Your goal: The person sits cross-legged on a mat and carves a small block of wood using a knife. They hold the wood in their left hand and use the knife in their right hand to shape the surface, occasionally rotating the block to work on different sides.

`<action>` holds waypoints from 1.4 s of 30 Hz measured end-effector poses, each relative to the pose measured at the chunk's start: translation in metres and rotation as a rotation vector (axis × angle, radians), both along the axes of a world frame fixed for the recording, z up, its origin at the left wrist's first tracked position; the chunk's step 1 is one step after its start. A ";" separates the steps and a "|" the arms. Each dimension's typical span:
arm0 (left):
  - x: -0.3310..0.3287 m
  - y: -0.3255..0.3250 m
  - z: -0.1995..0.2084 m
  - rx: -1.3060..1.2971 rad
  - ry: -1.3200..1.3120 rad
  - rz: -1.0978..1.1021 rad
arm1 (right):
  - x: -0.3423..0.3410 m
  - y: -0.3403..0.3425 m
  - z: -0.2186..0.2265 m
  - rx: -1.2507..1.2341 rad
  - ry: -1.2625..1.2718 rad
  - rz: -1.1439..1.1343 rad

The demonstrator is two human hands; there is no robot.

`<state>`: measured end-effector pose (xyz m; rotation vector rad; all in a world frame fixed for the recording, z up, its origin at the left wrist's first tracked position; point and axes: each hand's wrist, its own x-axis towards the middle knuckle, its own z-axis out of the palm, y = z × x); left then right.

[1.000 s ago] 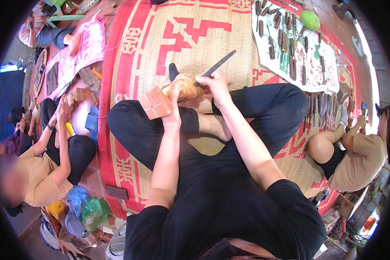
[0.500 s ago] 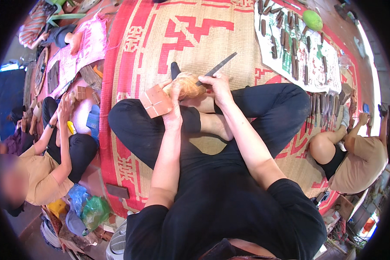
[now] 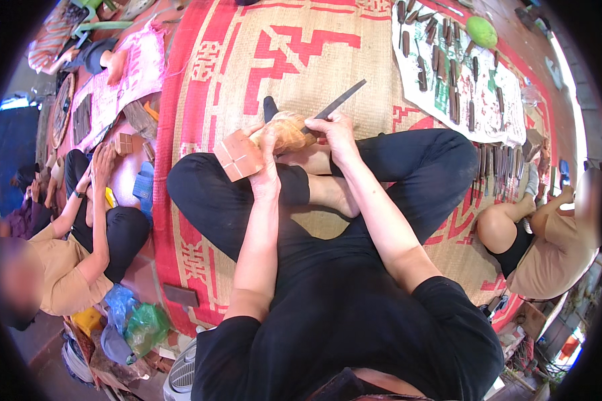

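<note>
My left hand (image 3: 267,159) is wrapped round a pale carved wooden piece (image 3: 290,131) held above my crossed legs. The flat square end (image 3: 238,155) of the piece, marked with a light cross, is turned up toward me on the left. My right hand (image 3: 338,138) grips a long dark flat file (image 3: 344,98), thumb on top. One end of the file meets the far right side of the carving; the other points away to the upper right. Just where it touches the wood is partly hidden by my fingers.
Several dark-handled tools (image 3: 453,73) lie on a white cloth (image 3: 408,87) at the far right, with a green round fruit (image 3: 481,31) beside them. More tools (image 3: 498,167) line up by my right knee. A woven red mat (image 3: 314,73) spreads beneath me. Co-workers sit left and right.
My hands, the carving and the file keep almost the same place. At the right, the seated person has leaned, and their head now shows near the edge.
</note>
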<state>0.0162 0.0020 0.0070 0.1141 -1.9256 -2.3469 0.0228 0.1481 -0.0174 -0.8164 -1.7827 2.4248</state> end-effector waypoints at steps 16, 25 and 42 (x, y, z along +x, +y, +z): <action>-0.003 -0.001 -0.001 0.025 0.016 0.014 | -0.004 0.007 -0.013 -0.060 0.040 -0.168; -0.007 -0.007 -0.016 0.133 -0.070 0.005 | 0.005 0.005 -0.002 -0.028 0.000 -0.077; -0.023 -0.013 -0.024 0.216 -0.114 0.130 | -0.007 -0.006 -0.003 -0.055 0.039 -0.101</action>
